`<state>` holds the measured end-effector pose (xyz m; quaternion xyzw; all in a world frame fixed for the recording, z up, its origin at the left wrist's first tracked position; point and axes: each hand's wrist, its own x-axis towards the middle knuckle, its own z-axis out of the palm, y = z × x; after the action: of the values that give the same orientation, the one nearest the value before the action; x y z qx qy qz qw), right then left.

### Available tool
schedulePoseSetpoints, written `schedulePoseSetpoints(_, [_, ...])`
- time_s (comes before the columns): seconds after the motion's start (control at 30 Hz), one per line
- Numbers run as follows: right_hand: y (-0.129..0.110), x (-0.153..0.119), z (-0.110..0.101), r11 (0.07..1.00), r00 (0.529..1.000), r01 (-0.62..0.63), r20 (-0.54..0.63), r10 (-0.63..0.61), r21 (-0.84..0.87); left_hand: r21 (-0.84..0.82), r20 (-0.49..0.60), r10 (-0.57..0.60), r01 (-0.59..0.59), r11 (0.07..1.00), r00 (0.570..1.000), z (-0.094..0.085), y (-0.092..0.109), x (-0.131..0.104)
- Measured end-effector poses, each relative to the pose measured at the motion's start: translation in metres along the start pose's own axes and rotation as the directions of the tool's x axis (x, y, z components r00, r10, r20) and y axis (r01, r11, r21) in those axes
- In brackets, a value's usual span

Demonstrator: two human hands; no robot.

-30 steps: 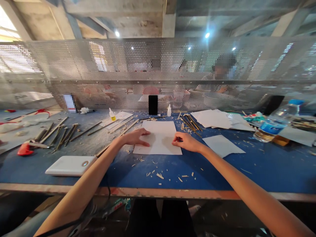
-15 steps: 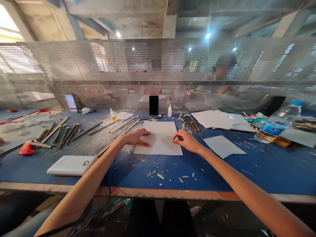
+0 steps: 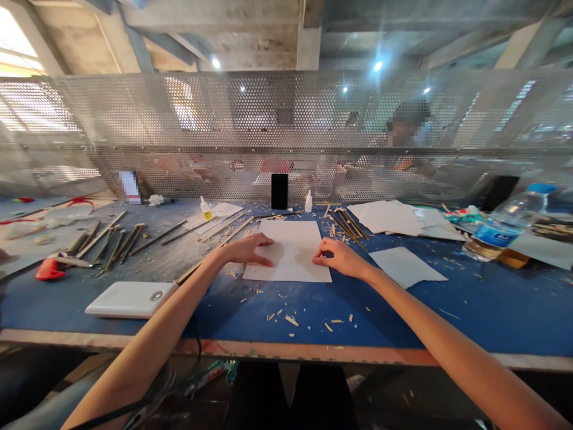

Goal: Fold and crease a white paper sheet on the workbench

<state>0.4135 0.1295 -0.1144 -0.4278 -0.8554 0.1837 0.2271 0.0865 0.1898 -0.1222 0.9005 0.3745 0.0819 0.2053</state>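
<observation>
A white sheet of paper [image 3: 293,239] lies flat on the blue tabletop in front of me. On its left part rests my left hand [image 3: 250,249], thumb and fingers apart, holding nothing. My right hand [image 3: 338,257] is at the sheet's right edge, its fingers curled and the thumb tip drawn to the forefinger in a pinch. What that pinch holds, if anything, is too small to make out. Between the hands the paper is bare. Slivers of wood [image 3: 290,321] are scattered on the table nearer to me.
A white power bank [image 3: 128,300] lies beside my left forearm. Thin sticks [image 3: 128,242] and a red-handled tool [image 3: 50,269] are at left. Behind the sheet stand a phone [image 3: 279,191] and a glue bottle [image 3: 308,201]. More paper [image 3: 405,266] and a water bottle [image 3: 504,230] are at right.
The fingers of my right hand have shifted very slightly at the paper's right edge. My left hand and the sheet stay in place.
</observation>
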Motion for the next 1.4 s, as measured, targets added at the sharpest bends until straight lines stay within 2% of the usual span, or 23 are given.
schedulePoseSetpoints(0.1, [0.003, 0.001, 0.000, 1.000, 0.997, -0.019, -0.080, 0.017, -0.023, 0.001, -0.004, 0.000, 0.000, 1.000, 1.000, 0.000, -0.001, 0.000])
schedulePoseSetpoints(0.27, [0.000, 0.000, -0.002, 1.000, 1.000, -0.016, 0.013, 0.016, 0.000, 0.031, 0.008, 0.010, -0.010, 0.999, 1.000, 0.000, 0.000, 0.000])
schedulePoseSetpoints(0.4, [-0.004, 0.000, -0.001, 0.999, 0.998, -0.034, -0.045, 0.033, -0.025, 0.002, -0.005, -0.006, 0.006, 1.000, 1.000, -0.001, 0.002, -0.001])
schedulePoseSetpoints(0.53, [-0.003, 0.000, 0.000, 1.000, 1.000, -0.014, 0.010, 0.014, -0.002, 0.003, 0.002, -0.005, 0.005, 1.000, 1.000, -0.001, 0.004, -0.001])
schedulePoseSetpoints(0.67, [-0.002, 0.000, 0.002, 0.999, 0.998, -0.035, -0.052, 0.033, -0.041, 0.001, 0.004, -0.009, 0.009, 1.000, 1.000, -0.001, 0.002, -0.001])
schedulePoseSetpoints(0.8, [-0.006, 0.000, 0.002, 1.000, 1.000, -0.013, 0.005, 0.013, -0.005, 0.017, 0.006, -0.001, 0.001, 1.000, 1.000, 0.000, 0.001, 0.000])
schedulePoseSetpoints(0.93, [-0.008, 0.000, 0.001, 0.999, 0.998, -0.033, -0.045, 0.032, -0.032, 0.025, 0.002, -0.001, 0.001, 1.000, 1.000, 0.000, 0.002, 0.000])
schedulePoseSetpoints(1.1, [-0.005, 0.000, 0.000, 1.000, 1.000, 0.007, 0.029, -0.007, 0.009, 0.001, -0.003, -0.008, 0.008, 1.000, 1.000, 0.000, 0.003, -0.001])
schedulePoseSetpoints(1.3, [-0.005, 0.001, 0.004, 0.998, 0.998, -0.025, -0.056, 0.022, -0.052, -0.008, -0.007, -0.022, 0.022, 1.000, 1.000, 0.001, 0.002, -0.001])
schedulePoseSetpoints(1.4, [-0.006, 0.001, 0.004, 1.000, 1.000, -0.004, -0.010, 0.004, -0.022, 0.006, -0.004, 0.000, 0.000, 1.000, 1.000, 0.001, 0.001, 0.000])
